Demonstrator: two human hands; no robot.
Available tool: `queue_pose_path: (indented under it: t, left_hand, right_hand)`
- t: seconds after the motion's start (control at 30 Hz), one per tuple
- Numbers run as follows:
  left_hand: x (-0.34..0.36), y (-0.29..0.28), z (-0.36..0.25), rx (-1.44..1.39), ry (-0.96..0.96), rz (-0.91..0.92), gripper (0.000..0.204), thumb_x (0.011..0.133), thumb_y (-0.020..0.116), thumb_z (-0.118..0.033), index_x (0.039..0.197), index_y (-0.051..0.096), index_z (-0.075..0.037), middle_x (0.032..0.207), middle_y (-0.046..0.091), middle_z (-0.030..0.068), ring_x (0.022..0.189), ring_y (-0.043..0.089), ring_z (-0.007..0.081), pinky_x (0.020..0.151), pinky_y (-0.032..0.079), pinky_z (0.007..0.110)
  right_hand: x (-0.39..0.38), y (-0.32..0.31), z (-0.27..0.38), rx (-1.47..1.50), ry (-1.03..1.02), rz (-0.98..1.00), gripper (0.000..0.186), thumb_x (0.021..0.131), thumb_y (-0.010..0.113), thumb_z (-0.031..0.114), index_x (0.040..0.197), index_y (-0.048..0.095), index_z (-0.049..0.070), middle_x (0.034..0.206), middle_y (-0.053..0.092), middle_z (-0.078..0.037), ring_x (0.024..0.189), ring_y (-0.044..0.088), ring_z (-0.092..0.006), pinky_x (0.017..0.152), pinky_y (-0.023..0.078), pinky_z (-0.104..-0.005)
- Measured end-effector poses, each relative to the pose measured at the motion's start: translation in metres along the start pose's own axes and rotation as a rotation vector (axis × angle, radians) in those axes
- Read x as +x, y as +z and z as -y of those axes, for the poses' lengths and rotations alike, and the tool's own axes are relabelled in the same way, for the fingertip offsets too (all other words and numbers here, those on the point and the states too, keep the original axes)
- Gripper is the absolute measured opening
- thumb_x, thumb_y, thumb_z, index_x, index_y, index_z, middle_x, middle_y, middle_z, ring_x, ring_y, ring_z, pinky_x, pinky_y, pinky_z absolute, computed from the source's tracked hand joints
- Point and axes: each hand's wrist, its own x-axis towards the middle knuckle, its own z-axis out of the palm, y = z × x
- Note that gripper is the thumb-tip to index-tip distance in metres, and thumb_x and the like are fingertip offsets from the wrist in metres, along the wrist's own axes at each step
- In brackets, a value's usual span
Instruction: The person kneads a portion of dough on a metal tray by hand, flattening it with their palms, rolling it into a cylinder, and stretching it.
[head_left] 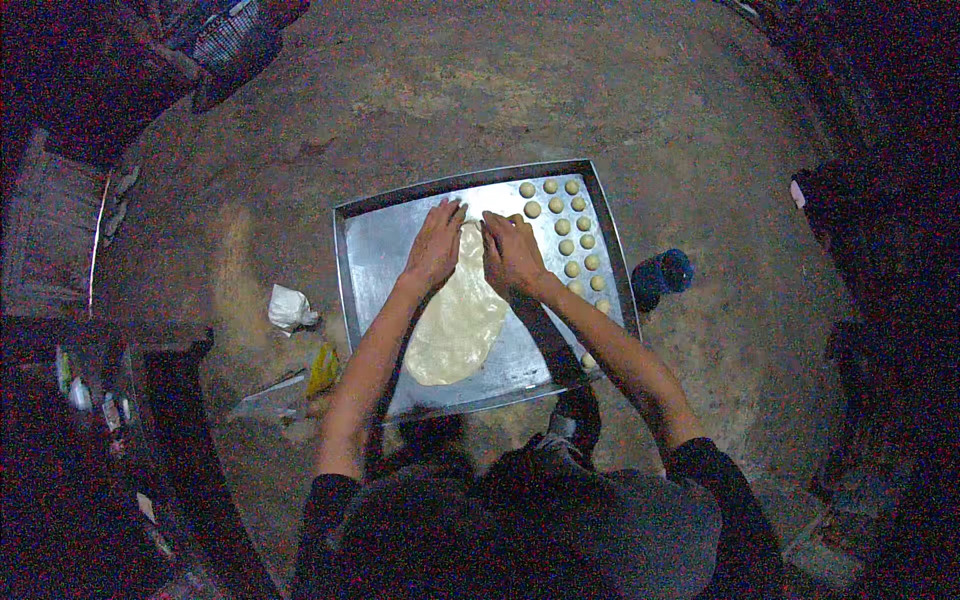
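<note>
A long, flattened piece of pale, shiny dough (457,330) lies on a metal tray (382,262), broad at the near end and narrow at the far end. Along the left side of that narrow end is my left hand (436,246), its fingers pressed to the edge of the dough. On the opposite side my right hand (513,258) has its fingers bent against the dough. My fingertips partly hide the far tip. Small round dough balls (566,247) stand in rows along the right side of the tray, several of them beside my right wrist.
Raised walls border the tray, which rests on a rough floor (450,90). A dark blue cup-like container (664,277) is just right of it. To the left are a crumpled white bag (290,308), a yellow packet (322,369) and a clear plastic bag (272,399).
</note>
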Motion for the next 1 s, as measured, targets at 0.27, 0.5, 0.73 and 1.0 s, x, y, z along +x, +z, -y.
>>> queue_pose_path:
  t: [0.27,0.5,0.73,1.0]
  left_hand:
    - [-0.01,-0.012,-0.006,-0.055,0.057,0.128,0.041,0.102,0.048,-0.012,0.142,0.053,-0.005,0.149,0.051,0.02,0.144,0.04,0.0414,0.123,0.027,0.051]
    - [-0.009,-0.019,0.003,0.046,0.111,0.066,0.039,0.103,0.05,-0.015,0.14,0.053,-0.003,0.151,0.05,0.016,0.147,0.038,0.0353,0.125,0.025,0.048]
    - [-0.016,-0.011,-0.002,0.16,0.093,0.183,0.05,0.109,0.041,-0.028,0.151,0.043,-0.002,0.162,0.036,0.0151,0.153,0.028,0.0315,0.128,0.016,0.045]
    - [-0.036,-0.029,-0.006,0.242,0.164,0.178,0.046,0.105,0.05,-0.024,0.145,0.049,-0.002,0.157,0.044,0.0159,0.151,0.032,0.0326,0.127,0.02,0.05]
  right_hand:
    - [-0.024,0.007,-0.029,-0.042,-0.367,-0.101,0.031,0.096,0.057,0.013,0.126,0.06,0.002,0.122,0.061,-0.029,0.115,0.055,-0.049,0.096,0.047,-0.0559]
    - [-0.012,-0.002,-0.017,0.062,-0.191,-0.091,0.03,0.098,0.056,0.014,0.122,0.063,-0.003,0.133,0.057,-0.029,0.121,0.056,-0.0457,0.108,0.043,-0.051]
    - [-0.012,0.026,-0.026,-0.199,-0.266,0.185,0.051,0.101,0.047,0.018,0.147,0.043,-0.005,0.154,0.043,-0.023,0.147,0.035,-0.0395,0.123,0.02,-0.0579]
    - [-0.041,-0.016,0.0,-0.056,-0.269,0.137,0.047,0.101,0.053,0.018,0.143,0.049,-0.002,0.154,0.043,-0.023,0.144,0.042,-0.0386,0.123,0.022,-0.0564]
